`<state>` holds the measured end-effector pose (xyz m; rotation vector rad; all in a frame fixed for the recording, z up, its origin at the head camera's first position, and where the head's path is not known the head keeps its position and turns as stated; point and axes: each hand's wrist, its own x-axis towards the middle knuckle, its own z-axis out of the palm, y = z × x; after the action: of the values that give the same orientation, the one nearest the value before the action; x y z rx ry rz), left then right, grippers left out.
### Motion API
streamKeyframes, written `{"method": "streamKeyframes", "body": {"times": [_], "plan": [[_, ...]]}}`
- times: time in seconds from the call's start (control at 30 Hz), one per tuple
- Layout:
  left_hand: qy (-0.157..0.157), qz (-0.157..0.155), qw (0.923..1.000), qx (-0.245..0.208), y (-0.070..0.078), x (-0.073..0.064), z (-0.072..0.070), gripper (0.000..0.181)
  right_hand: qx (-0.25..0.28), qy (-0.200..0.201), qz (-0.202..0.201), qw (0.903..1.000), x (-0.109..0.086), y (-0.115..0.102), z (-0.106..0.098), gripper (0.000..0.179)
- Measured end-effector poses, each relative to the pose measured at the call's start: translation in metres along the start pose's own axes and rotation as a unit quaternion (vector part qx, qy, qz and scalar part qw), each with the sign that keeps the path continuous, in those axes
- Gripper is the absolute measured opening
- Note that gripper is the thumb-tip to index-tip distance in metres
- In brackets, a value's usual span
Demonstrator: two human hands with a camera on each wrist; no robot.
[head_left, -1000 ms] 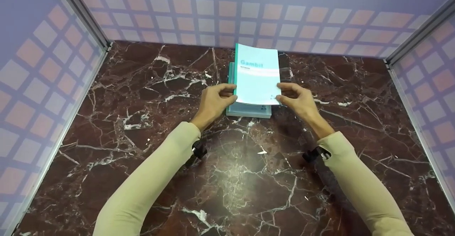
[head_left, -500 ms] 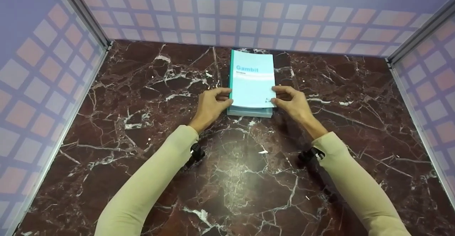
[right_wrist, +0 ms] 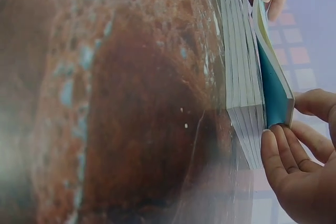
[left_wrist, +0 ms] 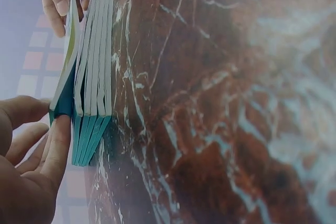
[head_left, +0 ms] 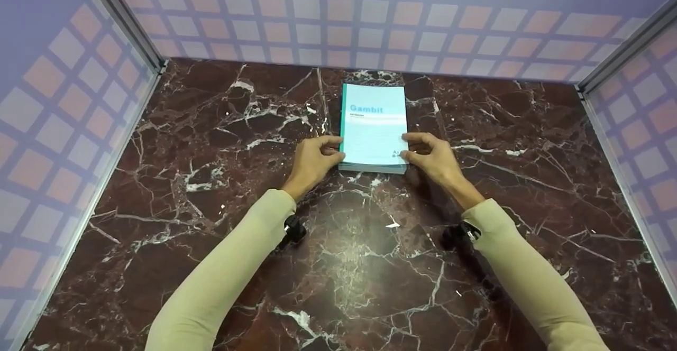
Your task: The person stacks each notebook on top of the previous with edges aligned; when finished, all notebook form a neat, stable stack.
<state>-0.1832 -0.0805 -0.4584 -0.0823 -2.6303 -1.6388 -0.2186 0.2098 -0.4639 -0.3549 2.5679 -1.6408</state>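
A light-blue notebook (head_left: 374, 129) printed "Gambit", with a green spine, is held just above a stack of similar notebooks (head_left: 370, 168). My left hand (head_left: 314, 158) pinches its spine side near the front corner. Opposite, my right hand (head_left: 432, 156) pinches the right edge between thumb and fingers. Both wrist views show the held notebook (left_wrist: 67, 80) slightly bowed, with a narrow gap between it and the stack (right_wrist: 244, 66). Several notebooks lie flush in that stack, their teal spines (left_wrist: 89, 140) on the left side.
The dark red marbled tabletop (head_left: 349, 266) extends around the stack. A lilac panel with pale squares (head_left: 296, 28) stands behind, and further panels rise at the left (head_left: 58, 102) and right (head_left: 634, 123).
Both hands have brought the held notebook down and toward me, slightly left, so it now lines up closely over the stack, which has stayed in place.
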Motion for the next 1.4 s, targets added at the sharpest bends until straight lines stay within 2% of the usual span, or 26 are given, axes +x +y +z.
{"method": "streamKeyframes", "body": {"times": [0.17, 0.47, 0.73, 1.13, 1.4], "plan": [[0.009, -0.011, 0.9999, 0.008, 0.001, -0.003, 0.001, 0.033, -0.021, -0.003, -0.011, 0.9997, -0.001, 0.003, 0.002, 0.041], [0.01, 0.03, 0.9977, 0.06, -0.002, 0.001, 0.005, 0.025, -0.078, -0.007, -0.036, 0.9963, -0.005, 0.005, 0.004, 0.039], [0.003, 0.059, 0.9955, 0.074, -0.007, 0.003, 0.008, 0.023, -0.124, -0.022, -0.036, 0.9913, -0.011, 0.004, 0.004, 0.042], [-0.032, 0.084, 0.9908, 0.102, -0.012, 0.002, 0.005, 0.046, -0.171, -0.055, -0.056, 0.9822, -0.016, 0.007, 0.0, 0.063], [-0.037, 0.069, 0.9911, 0.107, -0.015, 0.002, 0.004, 0.047, -0.202, -0.047, -0.077, 0.9751, -0.018, 0.007, 0.001, 0.059]]}}
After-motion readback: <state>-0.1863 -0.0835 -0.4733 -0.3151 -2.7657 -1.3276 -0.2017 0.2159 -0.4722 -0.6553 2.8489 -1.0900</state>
